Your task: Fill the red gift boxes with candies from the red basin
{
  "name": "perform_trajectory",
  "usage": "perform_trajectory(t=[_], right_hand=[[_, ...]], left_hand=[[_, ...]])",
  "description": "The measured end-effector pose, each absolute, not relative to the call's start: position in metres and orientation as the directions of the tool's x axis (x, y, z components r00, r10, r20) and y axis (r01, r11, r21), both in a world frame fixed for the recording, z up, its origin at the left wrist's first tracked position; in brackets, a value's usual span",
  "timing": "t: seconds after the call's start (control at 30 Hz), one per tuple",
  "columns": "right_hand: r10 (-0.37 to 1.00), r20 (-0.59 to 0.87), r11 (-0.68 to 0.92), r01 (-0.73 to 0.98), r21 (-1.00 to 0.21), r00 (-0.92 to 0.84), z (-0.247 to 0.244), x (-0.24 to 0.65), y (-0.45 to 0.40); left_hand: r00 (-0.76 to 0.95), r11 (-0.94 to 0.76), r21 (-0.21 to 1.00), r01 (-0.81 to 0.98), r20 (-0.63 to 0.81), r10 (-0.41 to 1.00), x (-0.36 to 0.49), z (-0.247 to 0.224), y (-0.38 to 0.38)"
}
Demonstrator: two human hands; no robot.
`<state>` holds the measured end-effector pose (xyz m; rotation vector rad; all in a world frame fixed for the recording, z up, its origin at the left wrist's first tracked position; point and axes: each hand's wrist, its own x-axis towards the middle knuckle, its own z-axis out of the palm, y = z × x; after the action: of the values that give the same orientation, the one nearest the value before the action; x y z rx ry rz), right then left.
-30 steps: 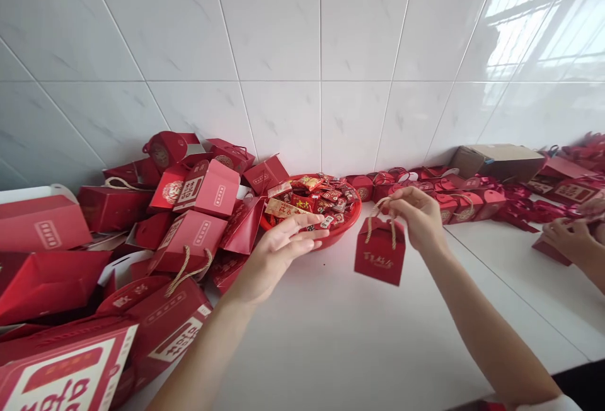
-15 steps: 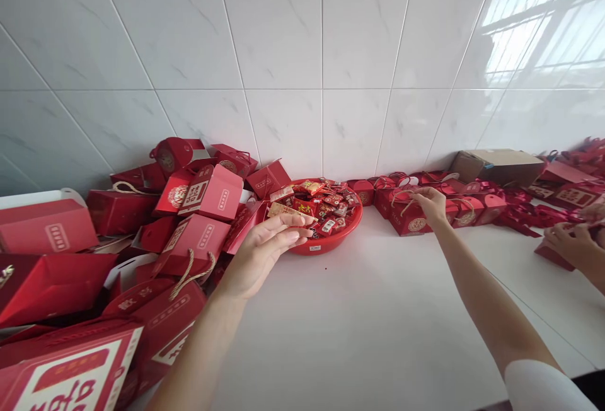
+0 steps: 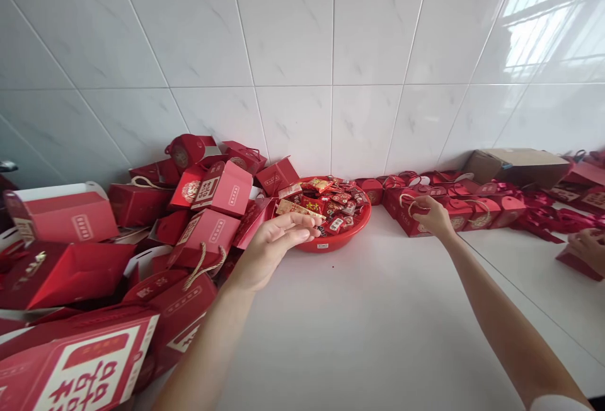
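Note:
Red candy gift boxes stand in a row at the right, against the wall. My right hand (image 3: 433,215) is closed on the twisted rope handle (image 3: 405,200) of the front-left box (image 3: 392,212). Just in front of a round red basin (image 3: 331,244) hovers my left hand (image 3: 271,244), its fingers loosely stretched out, and nothing shows in it. Wrapped candies (image 3: 343,200) in red and gold fill the basin. A pale patterned packet (image 3: 299,209) lies there behind my left fingertips, partly covered by them.
Many red gift boxes (image 3: 222,190) lie heaped at the left. A brown cardboard box (image 3: 515,168) stands at the back right, near dark red ribbons (image 3: 543,219). At the right edge another person's hands (image 3: 588,250) are at a red box (image 3: 577,263). White tiles (image 3: 293,127) rise behind.
The view has turned slightly left, so things sit further right in the picture. My right hand has lowered a little at the rope handle. My left hand stays before the basin.

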<state>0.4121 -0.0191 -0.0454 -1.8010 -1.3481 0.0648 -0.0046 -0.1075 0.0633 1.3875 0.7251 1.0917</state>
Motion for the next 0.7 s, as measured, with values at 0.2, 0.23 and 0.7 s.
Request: perform_trajectory(t=[0.2, 0.23, 0.7], right_hand=[[0.830, 0.441, -0.017, 0.806, -0.591, 0.341, -0.045, 0.410, -0.021], [0.833, 0.441, -0.021, 0.815, -0.579, 0.334, -0.045, 0.410, -0.022], [0.779, 0.577, 0.056, 0.889, -0.454, 0.246, -0.011, 0.374, -0.032]], left_hand=[[0.334, -0.217, 0.969, -0.118, 0.245, 0.910, -0.014, 0.065, -0.102], [0.313, -0.240, 0.966, -0.093, 0.258, 0.914, -0.017, 0.065, -0.099], [-0.457, -0.138, 0.764, 0.630, 0.508, 0.730, -0.110, 0.062, -0.025]])
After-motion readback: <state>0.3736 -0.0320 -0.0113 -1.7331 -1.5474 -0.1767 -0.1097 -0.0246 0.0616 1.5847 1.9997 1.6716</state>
